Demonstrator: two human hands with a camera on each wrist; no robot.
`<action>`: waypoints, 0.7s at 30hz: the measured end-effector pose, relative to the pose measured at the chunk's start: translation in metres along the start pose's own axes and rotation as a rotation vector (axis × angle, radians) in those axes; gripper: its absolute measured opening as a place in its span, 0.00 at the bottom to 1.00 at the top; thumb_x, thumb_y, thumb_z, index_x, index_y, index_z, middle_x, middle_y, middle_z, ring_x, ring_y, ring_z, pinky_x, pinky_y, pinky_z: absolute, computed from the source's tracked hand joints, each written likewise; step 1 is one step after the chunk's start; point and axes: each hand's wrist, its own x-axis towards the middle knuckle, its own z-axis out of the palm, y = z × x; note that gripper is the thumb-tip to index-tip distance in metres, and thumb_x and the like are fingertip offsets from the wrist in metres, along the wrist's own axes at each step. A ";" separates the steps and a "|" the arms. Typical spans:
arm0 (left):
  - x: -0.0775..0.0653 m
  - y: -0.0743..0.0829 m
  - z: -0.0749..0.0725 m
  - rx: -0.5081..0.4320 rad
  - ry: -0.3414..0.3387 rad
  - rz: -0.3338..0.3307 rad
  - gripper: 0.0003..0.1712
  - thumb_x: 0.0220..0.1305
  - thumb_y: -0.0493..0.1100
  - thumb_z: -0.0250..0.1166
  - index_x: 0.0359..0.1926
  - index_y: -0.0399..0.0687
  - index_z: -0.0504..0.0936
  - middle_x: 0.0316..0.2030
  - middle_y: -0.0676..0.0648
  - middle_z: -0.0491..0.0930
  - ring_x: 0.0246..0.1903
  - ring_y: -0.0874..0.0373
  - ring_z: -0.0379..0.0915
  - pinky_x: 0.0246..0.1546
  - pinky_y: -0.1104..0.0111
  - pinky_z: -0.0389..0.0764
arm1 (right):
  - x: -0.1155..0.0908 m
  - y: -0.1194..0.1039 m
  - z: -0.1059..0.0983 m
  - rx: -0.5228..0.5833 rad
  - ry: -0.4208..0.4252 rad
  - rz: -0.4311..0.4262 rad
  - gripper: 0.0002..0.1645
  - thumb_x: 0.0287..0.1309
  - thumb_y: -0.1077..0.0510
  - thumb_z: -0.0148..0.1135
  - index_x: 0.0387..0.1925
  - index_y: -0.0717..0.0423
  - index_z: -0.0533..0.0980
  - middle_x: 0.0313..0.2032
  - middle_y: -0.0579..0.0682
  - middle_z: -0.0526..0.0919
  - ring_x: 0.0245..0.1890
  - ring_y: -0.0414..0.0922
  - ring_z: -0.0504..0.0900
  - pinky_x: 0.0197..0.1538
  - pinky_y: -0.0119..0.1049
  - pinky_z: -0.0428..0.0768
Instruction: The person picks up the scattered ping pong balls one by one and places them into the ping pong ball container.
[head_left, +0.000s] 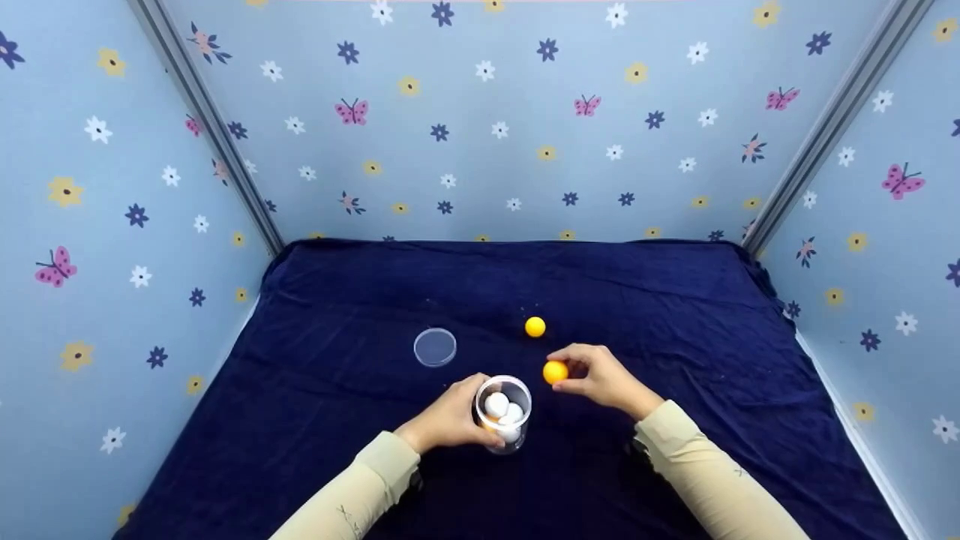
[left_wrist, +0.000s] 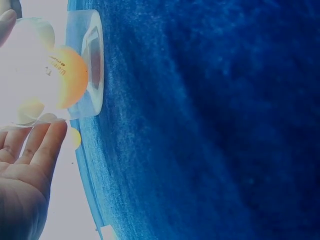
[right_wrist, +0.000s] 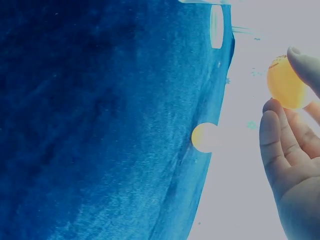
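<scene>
My left hand (head_left: 454,418) grips a clear plastic jar (head_left: 517,442) round its side, the open mouth tipped toward the head camera. Inside the jar lie several white table tennis balls (head_left: 496,405), and an orange ball (left_wrist: 72,77) shows at its bottom in the left wrist view. To the right of the jar, my right hand (head_left: 600,379) pinches an orange table tennis ball (head_left: 555,372) between thumb and fingertips. That ball is raised off the cloth in the right wrist view (right_wrist: 287,82). Another orange ball (head_left: 535,327) rests on the cloth just beyond the right hand.
A round clear lid (head_left: 435,347) lies on the dark blue cloth (head_left: 337,315) beyond the left hand. Flower-patterned walls (head_left: 517,90) stand at the back and both sides, with grey metal posts (head_left: 214,127) at the corners.
</scene>
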 end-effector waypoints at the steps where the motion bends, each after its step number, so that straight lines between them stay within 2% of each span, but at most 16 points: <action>1: 0.000 0.000 0.000 0.002 0.002 -0.001 0.48 0.37 0.54 0.92 0.58 0.41 0.81 0.51 0.48 0.86 0.51 0.54 0.83 0.60 0.59 0.83 | 0.000 -0.001 0.000 0.006 0.003 -0.003 0.26 0.53 0.65 0.84 0.54 0.68 0.86 0.41 0.60 0.91 0.35 0.58 0.87 0.41 0.43 0.88; 5: 0.000 -0.001 0.001 0.001 -0.001 -0.007 0.49 0.37 0.54 0.92 0.59 0.40 0.81 0.52 0.48 0.86 0.51 0.53 0.83 0.61 0.59 0.83 | 0.001 -0.004 -0.001 0.012 0.015 -0.020 0.25 0.53 0.65 0.84 0.54 0.66 0.86 0.42 0.60 0.91 0.35 0.58 0.87 0.41 0.37 0.87; 9: 0.000 -0.002 0.001 0.001 -0.003 -0.004 0.50 0.37 0.54 0.92 0.60 0.39 0.81 0.52 0.48 0.87 0.51 0.54 0.83 0.61 0.59 0.83 | 0.002 -0.007 -0.001 0.006 0.030 -0.049 0.25 0.53 0.65 0.84 0.53 0.65 0.86 0.42 0.60 0.91 0.35 0.58 0.88 0.41 0.41 0.88; 13: 0.000 -0.002 0.001 0.013 0.001 0.003 0.49 0.37 0.53 0.92 0.59 0.39 0.81 0.52 0.48 0.87 0.51 0.55 0.83 0.60 0.59 0.83 | 0.003 -0.009 -0.001 0.002 0.050 -0.084 0.25 0.52 0.66 0.84 0.53 0.66 0.86 0.42 0.60 0.91 0.34 0.53 0.88 0.39 0.45 0.89; 17: 0.000 -0.001 0.000 0.014 -0.001 -0.002 0.49 0.37 0.53 0.92 0.59 0.40 0.81 0.52 0.49 0.86 0.51 0.56 0.83 0.60 0.59 0.83 | 0.004 -0.014 0.001 0.004 0.060 -0.098 0.25 0.52 0.66 0.84 0.53 0.65 0.87 0.43 0.59 0.91 0.35 0.46 0.87 0.40 0.37 0.88; 21: -0.001 -0.001 0.000 0.004 -0.007 -0.018 0.49 0.37 0.53 0.92 0.60 0.40 0.81 0.52 0.49 0.86 0.51 0.57 0.82 0.60 0.60 0.83 | 0.004 -0.019 0.006 0.014 0.065 -0.118 0.25 0.53 0.65 0.84 0.53 0.65 0.86 0.42 0.58 0.91 0.35 0.46 0.88 0.40 0.32 0.86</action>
